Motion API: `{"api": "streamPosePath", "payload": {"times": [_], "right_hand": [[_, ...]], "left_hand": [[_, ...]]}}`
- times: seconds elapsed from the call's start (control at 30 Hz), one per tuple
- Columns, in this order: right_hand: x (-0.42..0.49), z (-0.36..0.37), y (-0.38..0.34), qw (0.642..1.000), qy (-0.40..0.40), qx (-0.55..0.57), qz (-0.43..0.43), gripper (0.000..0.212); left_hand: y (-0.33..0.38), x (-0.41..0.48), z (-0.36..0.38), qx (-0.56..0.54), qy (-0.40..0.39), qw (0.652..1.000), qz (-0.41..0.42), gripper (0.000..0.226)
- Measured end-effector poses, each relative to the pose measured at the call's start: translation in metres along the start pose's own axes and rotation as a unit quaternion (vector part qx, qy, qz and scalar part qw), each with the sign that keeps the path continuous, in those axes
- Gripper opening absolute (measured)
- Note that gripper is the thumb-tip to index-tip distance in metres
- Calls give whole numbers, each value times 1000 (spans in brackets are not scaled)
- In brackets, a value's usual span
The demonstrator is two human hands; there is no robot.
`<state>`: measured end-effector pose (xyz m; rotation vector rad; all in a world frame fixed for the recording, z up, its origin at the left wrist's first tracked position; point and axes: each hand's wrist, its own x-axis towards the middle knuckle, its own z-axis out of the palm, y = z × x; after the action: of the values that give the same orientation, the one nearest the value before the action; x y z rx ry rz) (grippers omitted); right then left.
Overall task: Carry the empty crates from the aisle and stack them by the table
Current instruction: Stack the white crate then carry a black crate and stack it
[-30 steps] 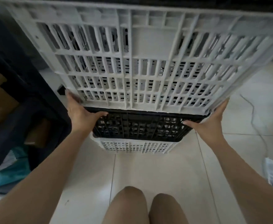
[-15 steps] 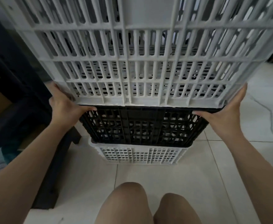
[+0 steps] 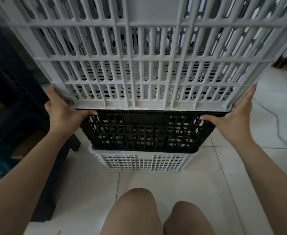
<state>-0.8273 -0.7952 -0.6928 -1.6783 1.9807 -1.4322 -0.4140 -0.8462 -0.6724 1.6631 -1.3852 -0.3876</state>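
A large white slatted crate (image 3: 149,53) fills the upper part of the head view. It rests on a black crate (image 3: 144,131), which sits inside a smaller white crate (image 3: 142,162) on the tiled floor. My left hand (image 3: 63,111) grips the big crate's lower left corner, thumb along the seam with the black crate. My right hand (image 3: 236,116) holds the lower right corner the same way. The crates look empty through the slats.
A dark table (image 3: 12,92) with a leg (image 3: 44,209) stands at the left, close to the stack. A cable (image 3: 275,119) trails across the white tiles at the right. My knees (image 3: 139,212) are just in front of the stack.
The big white crate has come lower and nearer, settling onto the black crate. Both hands moved down and apart with it, and the view shifted closer to the stack.
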Motion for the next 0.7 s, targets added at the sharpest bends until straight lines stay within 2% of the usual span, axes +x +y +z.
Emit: {"api": "streamPosePath", "payload": {"times": [0.17,0.27,0.33,0.43,0.5,0.6,0.7], "right_hand": [[-2,-3,-3,1000,10,-25,-2,147],[-12,7,5,999,31,17,19,143],[-29,22,21,994,29,66,79,144],[-72,54,55,982,-70,93,150,157],[-97,72,79,970,-123,110,180,161],[-112,95,106,969,-143,112,170,136],[-114,112,120,976,-111,102,154,138]], "left_hand": [[-11,0,3,-27,4,999,20,113],[-28,-15,17,-63,18,997,30,117],[-48,-37,37,-98,23,995,-14,126],[-92,-78,69,-118,-36,982,-146,139],[-125,-95,86,-77,-85,977,-182,141],[-154,-97,101,-38,-118,979,-163,131],[-163,-88,110,-25,-122,985,-117,128]]}}
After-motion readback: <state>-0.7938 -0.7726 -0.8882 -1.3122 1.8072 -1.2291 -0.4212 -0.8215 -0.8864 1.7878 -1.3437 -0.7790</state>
